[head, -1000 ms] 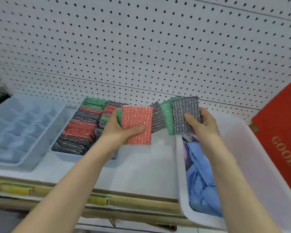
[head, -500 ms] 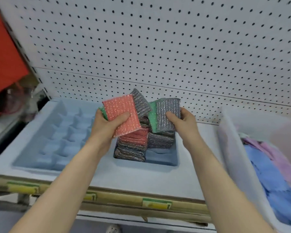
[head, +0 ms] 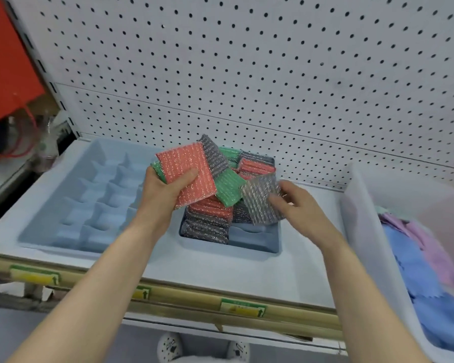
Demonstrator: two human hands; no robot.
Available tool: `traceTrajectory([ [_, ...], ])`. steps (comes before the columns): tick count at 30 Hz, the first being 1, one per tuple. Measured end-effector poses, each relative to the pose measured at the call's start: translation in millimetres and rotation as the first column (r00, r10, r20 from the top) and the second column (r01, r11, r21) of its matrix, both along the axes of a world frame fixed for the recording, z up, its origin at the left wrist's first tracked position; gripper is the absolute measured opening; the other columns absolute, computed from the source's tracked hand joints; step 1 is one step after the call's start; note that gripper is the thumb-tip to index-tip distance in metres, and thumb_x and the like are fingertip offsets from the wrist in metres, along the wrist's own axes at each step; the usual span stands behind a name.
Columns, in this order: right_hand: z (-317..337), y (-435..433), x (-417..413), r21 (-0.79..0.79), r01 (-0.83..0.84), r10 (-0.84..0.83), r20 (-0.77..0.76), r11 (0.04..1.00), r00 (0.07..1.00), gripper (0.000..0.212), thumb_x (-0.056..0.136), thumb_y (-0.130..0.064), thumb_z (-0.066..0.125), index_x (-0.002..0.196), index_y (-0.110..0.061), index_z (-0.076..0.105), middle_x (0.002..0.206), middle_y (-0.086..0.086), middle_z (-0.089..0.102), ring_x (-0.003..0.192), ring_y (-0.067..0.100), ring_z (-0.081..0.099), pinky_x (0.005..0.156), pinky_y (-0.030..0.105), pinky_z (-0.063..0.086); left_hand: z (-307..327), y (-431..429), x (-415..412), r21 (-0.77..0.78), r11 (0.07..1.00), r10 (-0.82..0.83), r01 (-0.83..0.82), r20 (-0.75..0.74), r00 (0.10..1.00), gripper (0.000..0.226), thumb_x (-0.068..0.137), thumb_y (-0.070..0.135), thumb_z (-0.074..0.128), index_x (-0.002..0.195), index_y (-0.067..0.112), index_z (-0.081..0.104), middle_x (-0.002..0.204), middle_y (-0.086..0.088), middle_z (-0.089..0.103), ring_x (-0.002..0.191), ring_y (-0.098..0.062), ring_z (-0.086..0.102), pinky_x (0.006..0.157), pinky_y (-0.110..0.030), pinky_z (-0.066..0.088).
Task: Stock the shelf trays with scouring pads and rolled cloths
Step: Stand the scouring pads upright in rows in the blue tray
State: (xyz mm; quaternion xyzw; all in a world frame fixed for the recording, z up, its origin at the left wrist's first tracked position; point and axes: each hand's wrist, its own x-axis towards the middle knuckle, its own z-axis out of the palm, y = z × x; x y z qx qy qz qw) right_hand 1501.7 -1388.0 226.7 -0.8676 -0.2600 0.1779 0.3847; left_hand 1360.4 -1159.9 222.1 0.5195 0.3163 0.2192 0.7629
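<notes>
Your left hand (head: pixel 163 197) curls its fingers (head: pixel 187 176) round fanned pads (head: pixel 184 163) (red on top); your right hand (head: pixel 299 208) pinches a grey pad (head: pixel 258 199) above the tray (head: pixel 254 248).

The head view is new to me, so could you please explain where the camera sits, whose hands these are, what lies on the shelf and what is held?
There is no machine: a person wears one camera on the head, looking down at their bare hands. The left hand grips several scouring pads, a red pad on top; the right hand holds a grey pad. Below, on the white shelf, stands a small blue tray partly filled with stacked pads. Left of it lies a larger compartment tray; to the right, a clear bin holds blue and purple cloths.
</notes>
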Motion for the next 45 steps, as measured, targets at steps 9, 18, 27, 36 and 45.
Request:
traceTrajectory([
  [9, -39.6, 14.3, -4.7, -0.473, -0.056, 0.408, 0.687, 0.879, 0.601, 0.025, 0.056, -0.003, 0.085, 0.071, -0.015, 0.069, 0.067, 0.001, 0.058, 0.067, 0.024, 0.054, 0.053, 0.028, 0.041, -1.1, -20.4, 13.7, -0.036, 0.999, 0.012, -0.011, 0.026, 1.0, 0.057, 0.081, 0.011, 0.076, 0.128, 0.01, 0.043, 0.109, -0.003, 0.069, 0.09, -0.013, 0.072, 0.082, -0.035, 0.058],
  [18, -22.3, 25.2, -5.4, -0.109, -0.014, 0.071, 0.54, 0.994, 0.838, 0.038, 0.088, -0.036, 0.07, 0.118, -0.015, 0.057, 0.111, 0.002, 0.062, 0.1, 0.018, 0.058, 0.081, 0.031, 0.048, -4.6, -10.2, -3.9, -0.024, 0.991, 0.133, -0.133, -0.005, 0.991, 0.052, 0.079, 0.015, 0.079, 0.121, 0.015, 0.048, 0.112, -0.003, 0.07, 0.1, -0.018, 0.07, 0.091, -0.041, 0.056],
  [27, 4.1, 71.7, 14.8, -0.098, -0.077, 0.087, 0.103, 0.992, 0.991, 0.052, 0.086, -0.03, 0.074, 0.132, -0.015, 0.058, 0.13, 0.004, 0.063, 0.114, 0.022, 0.061, 0.103, 0.038, 0.047, 0.2, -13.4, -6.1, -0.017, 0.99, 0.142, -0.142, 0.015, 0.99, 0.093, 0.058, 0.032, 0.091, 0.135, 0.01, 0.043, 0.116, -0.003, 0.07, 0.102, -0.018, 0.07, 0.098, -0.046, 0.052],
  [36, -6.6, -16.0, 5.3, -0.232, -0.198, 0.264, 0.305, 0.953, 0.915, 0.024, 0.08, -0.015, 0.077, 0.103, -0.018, 0.071, 0.099, -0.003, 0.071, 0.092, 0.019, 0.063, 0.084, 0.032, 0.048, 7.3, -26.3, -0.2, -0.055, 0.984, 0.173, -0.17, 0.055, 0.983, 0.068, 0.073, 0.021, 0.082, 0.13, 0.009, 0.046, 0.119, -0.007, 0.068, 0.105, -0.02, 0.069, 0.095, -0.044, 0.054],
  [45, -44.1, -0.5, -22.5, -0.562, -0.123, 0.477, 0.543, 0.818, 0.691, 0.031, 0.047, -0.012, 0.09, 0.065, -0.015, 0.065, 0.067, 0.001, 0.063, 0.072, 0.025, 0.058, 0.052, 0.024, 0.033, 9.2, -44.5, 1.5, -0.049, 0.988, 0.146, -0.143, 0.053, 0.988, 0.061, 0.076, 0.017, 0.079, 0.127, 0.012, 0.044, 0.112, -0.003, 0.068, 0.095, -0.014, 0.071, 0.09, -0.04, 0.057],
])
